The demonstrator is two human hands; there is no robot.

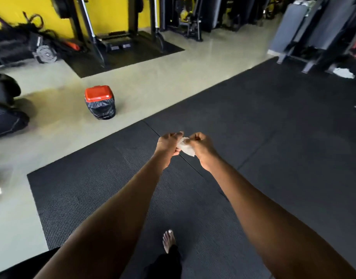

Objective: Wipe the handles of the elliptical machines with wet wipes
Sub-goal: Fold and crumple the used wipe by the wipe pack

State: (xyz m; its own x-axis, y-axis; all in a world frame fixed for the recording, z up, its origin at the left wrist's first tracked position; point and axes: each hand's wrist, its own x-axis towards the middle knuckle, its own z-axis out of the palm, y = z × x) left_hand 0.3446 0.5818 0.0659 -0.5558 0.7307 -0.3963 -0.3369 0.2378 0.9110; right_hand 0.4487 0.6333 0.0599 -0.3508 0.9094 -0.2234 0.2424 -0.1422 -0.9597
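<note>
Right now both hands are held out in front, close together over the black rubber mat. The left hand and the right hand each pinch one small white wet wipe, which is bunched between them, a corner hanging down. It looks light, limp and damp, so it should fold or tear easily; taking it by the edges and spreading it flat would probably suit wrapping it round a handle. No elliptical handle is within reach; dark, blurred machines stand far left and far right. Pale, smooth floor lies to the left, where a bin with a red lid and black bag stands. A yellow wall backs the far racks. One bare foot shows near the bottom.
</note>
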